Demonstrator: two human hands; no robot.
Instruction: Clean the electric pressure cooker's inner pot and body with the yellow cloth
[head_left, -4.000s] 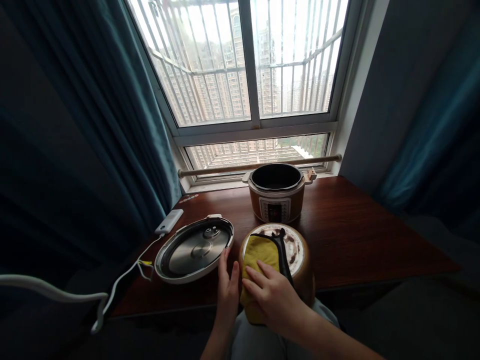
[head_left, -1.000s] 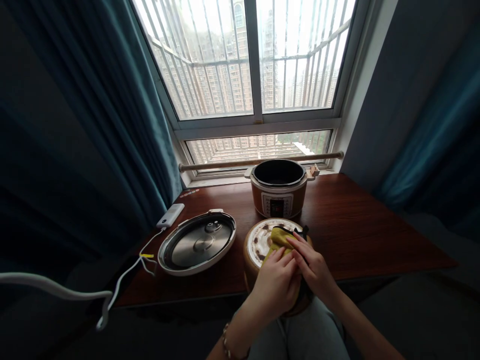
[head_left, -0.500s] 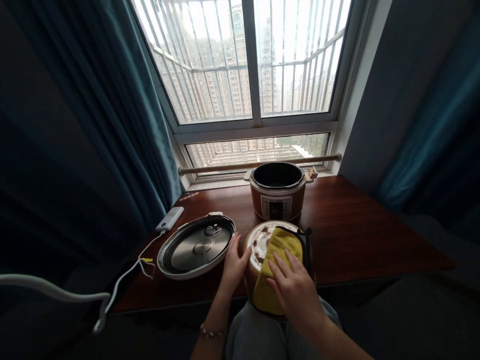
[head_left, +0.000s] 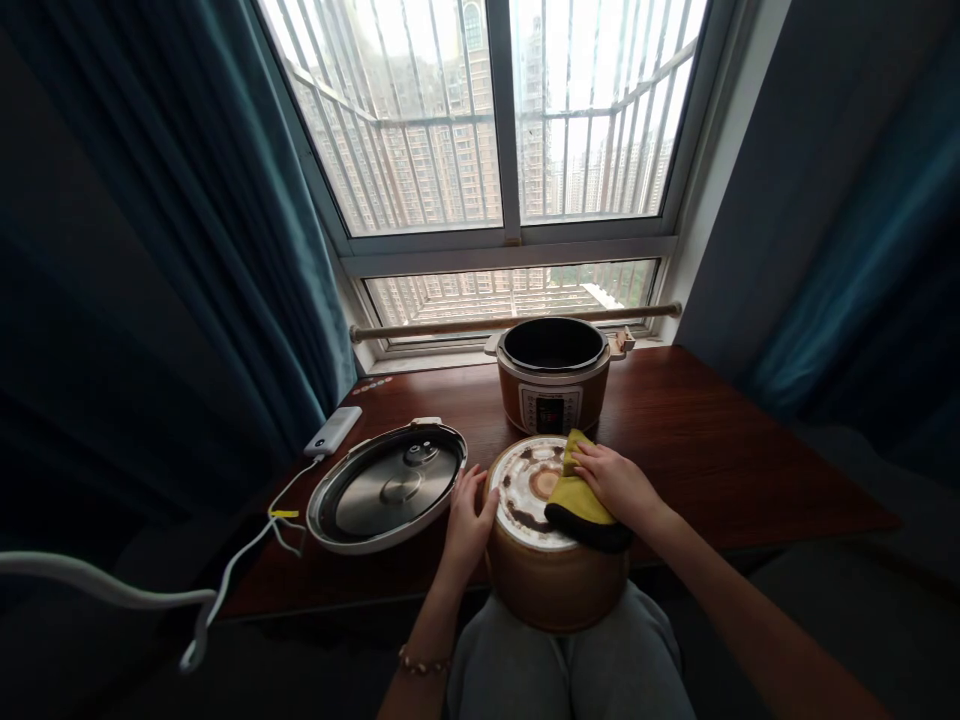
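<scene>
An upside-down inner pot (head_left: 551, 590) with a golden-brown wall rests against my lap and the table edge. Brown stains mark its whitish bottom (head_left: 517, 500). My left hand (head_left: 469, 515) steadies the pot's left side, thumb near the upper rim and fingers along the wall. In my right hand (head_left: 615, 485), a yellow cloth (head_left: 581, 498) with a black border is bunched and pressed on the right part of the bottom. Just behind stands the electric pressure cooker (head_left: 555, 390), lidless, its dark inside facing up. Its lid (head_left: 390, 490) lies inner side up to the left.
A white power bank (head_left: 334, 430) with a white cable (head_left: 259, 535) lies at the table's left end. The reddish-brown wooden table (head_left: 720, 450) extends right. Behind it is a barred window with a rod (head_left: 435, 328) across; blue curtains (head_left: 247, 220) hang at the sides.
My right hand has slid up and to the right with the cloth, which is now bunched and uncovers more of the stained bottom. My left hand stays on the pot's side.
</scene>
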